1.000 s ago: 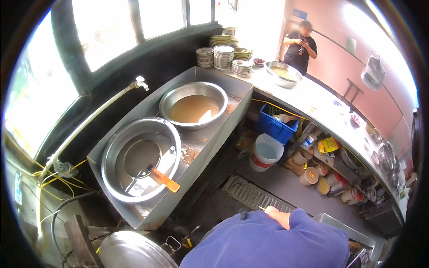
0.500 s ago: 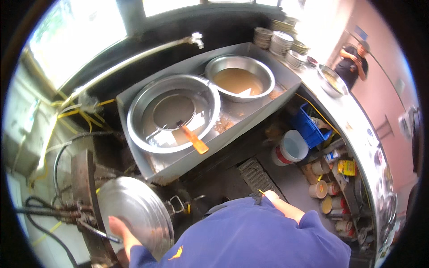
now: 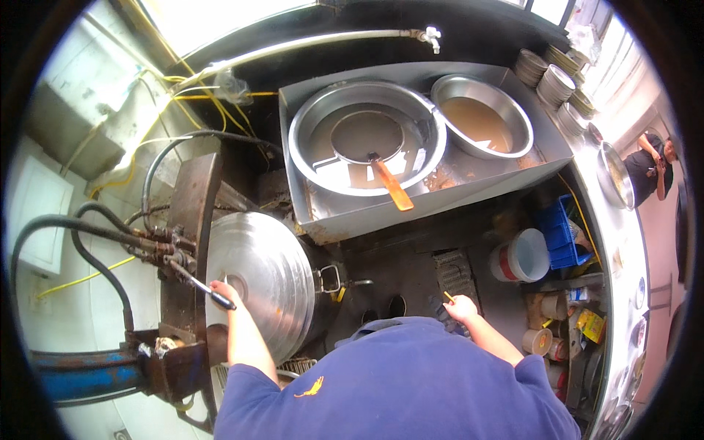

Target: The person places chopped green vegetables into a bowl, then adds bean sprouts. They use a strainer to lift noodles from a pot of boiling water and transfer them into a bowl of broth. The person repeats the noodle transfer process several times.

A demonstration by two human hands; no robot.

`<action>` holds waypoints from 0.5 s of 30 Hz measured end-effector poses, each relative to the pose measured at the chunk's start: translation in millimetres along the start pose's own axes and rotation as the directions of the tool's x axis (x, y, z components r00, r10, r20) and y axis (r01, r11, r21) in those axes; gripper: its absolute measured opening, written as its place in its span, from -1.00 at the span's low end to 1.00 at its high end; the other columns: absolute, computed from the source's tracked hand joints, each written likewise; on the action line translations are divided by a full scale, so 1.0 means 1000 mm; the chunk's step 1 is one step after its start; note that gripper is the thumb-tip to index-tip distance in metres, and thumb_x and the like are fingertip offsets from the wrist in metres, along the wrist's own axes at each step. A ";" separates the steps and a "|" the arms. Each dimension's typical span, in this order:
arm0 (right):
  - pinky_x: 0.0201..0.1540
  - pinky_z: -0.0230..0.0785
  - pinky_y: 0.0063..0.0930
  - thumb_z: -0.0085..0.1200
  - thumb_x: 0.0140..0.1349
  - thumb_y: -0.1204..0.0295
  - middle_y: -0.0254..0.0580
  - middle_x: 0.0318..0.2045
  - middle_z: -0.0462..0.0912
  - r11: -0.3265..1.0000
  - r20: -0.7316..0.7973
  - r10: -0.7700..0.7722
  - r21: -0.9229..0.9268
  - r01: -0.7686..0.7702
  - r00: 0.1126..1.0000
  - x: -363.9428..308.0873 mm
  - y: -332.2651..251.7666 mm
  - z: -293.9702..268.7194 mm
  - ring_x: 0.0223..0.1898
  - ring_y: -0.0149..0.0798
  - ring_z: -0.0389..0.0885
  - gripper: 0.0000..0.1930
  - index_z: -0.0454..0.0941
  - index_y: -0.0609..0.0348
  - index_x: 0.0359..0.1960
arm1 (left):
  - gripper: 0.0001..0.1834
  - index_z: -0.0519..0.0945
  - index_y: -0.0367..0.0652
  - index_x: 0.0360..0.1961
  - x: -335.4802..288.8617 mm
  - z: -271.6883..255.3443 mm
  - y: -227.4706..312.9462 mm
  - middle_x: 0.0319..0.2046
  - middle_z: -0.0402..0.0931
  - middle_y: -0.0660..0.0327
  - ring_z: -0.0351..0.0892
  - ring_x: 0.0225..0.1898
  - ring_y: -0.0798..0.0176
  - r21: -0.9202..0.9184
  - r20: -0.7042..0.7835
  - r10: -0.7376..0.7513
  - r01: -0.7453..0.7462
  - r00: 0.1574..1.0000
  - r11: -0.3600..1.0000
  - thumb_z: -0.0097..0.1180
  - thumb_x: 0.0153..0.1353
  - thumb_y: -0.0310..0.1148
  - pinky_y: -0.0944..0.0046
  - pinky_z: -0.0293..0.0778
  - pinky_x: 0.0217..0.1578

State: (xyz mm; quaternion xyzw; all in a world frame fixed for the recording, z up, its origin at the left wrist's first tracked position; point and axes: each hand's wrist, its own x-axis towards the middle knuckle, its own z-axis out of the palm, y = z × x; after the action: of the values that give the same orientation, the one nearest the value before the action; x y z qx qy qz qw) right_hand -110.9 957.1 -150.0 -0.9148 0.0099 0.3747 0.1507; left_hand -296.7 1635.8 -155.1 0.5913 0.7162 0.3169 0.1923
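Observation:
My left hand point(image 3: 225, 292) is over the large round metal lid point(image 3: 277, 293), at the black-gripped end of a lever point(image 3: 220, 298). The lever's grip crosses in front of the hand, and I cannot tell whether the fingers hold it, touch the lid's middle, or neither. The lid lies on a big dark pot with a metal side handle point(image 3: 328, 279). On the right, my right hand point(image 3: 462, 308) is closed around a thin yellow stick-like thing point(image 3: 449, 296); only its end shows above the fingers.
Ahead, a metal sink point(image 3: 381, 226) bears a large basin point(image 3: 295, 139) with water and an orange-handled tool point(image 3: 392, 187), and a smaller basin point(image 3: 524, 132) of cloudy liquid. A white bucket point(image 3: 529, 253) and blue crate point(image 3: 561, 231) stand right. Hoses and a press frame point(image 3: 187, 242) flank the pot.
My view has turned, so the sink and basins sit further right. My left hand has moved from the lid's near left part to the lever's end. The right hand still grips the yellow thing.

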 end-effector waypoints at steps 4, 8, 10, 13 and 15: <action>-0.04 0.53 -0.17 0.12 0.13 0.02 0.03 -0.26 0.72 0.996 0.057 0.032 -0.090 -0.026 0.998 -0.007 -0.013 -0.005 -0.14 -0.01 0.69 -0.57 0.70 0.18 -0.31 | -0.65 0.57 -0.27 -0.32 -0.056 -0.030 0.023 -0.36 0.61 0.02 0.63 -0.27 0.08 -0.215 -0.002 -0.196 0.191 0.981 0.958 -0.13 0.34 -0.21 0.10 0.50 -0.20; -0.04 0.53 -0.14 0.10 0.15 0.01 0.04 -0.26 0.71 0.998 -0.018 -0.049 -0.037 0.049 0.999 -0.005 -0.030 -0.005 -0.13 0.02 0.68 -0.55 0.68 0.20 -0.30 | -0.89 0.48 -0.20 -0.23 -0.142 -0.043 0.043 -0.38 0.48 0.22 0.47 -0.43 0.26 -0.662 0.153 0.066 0.053 0.986 0.748 0.03 0.27 -0.41 0.24 0.45 -0.29; -0.06 0.53 -0.13 0.09 0.16 0.00 0.08 -0.28 0.70 0.993 -0.098 -0.117 -0.016 0.116 0.988 -0.002 -0.047 -0.008 -0.14 0.04 0.68 -0.55 0.67 0.21 -0.31 | -0.85 0.45 -0.20 -0.17 -0.190 -0.048 0.050 -0.36 0.46 0.25 0.45 -0.47 0.32 -0.616 0.305 0.279 -0.035 0.911 0.787 0.07 0.23 -0.48 0.33 0.45 -0.37; -0.13 0.53 -0.16 0.11 0.16 0.04 0.02 -0.37 0.69 0.975 -0.232 -0.186 0.077 0.209 0.955 -0.004 -0.080 -0.018 -0.23 0.04 0.69 -0.61 0.60 0.17 -0.41 | -0.82 0.47 -0.19 -0.13 -0.239 -0.064 0.061 -0.37 0.48 0.25 0.47 -0.48 0.40 -0.559 0.636 0.489 -0.081 0.598 0.825 0.08 0.23 -0.50 0.37 0.48 -0.46; -0.17 0.53 -0.19 0.15 0.15 0.07 -0.05 -0.40 0.69 0.948 -0.288 -0.204 0.180 0.262 0.936 -0.011 -0.104 -0.029 -0.27 0.01 0.69 -0.66 0.58 0.13 -0.42 | -0.83 0.50 -0.19 -0.14 -0.257 -0.067 0.073 -0.42 0.49 0.27 0.47 -0.48 0.43 -0.483 0.811 0.442 0.011 0.383 0.876 0.10 0.24 -0.49 0.39 0.48 -0.46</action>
State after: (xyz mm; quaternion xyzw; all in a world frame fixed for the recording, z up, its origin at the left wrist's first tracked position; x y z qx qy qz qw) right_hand -84.9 1046.8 -95.3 -0.9295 -0.0385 0.2247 0.2899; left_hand -228.9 1378.8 -82.6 0.7022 0.3269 0.1127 0.6224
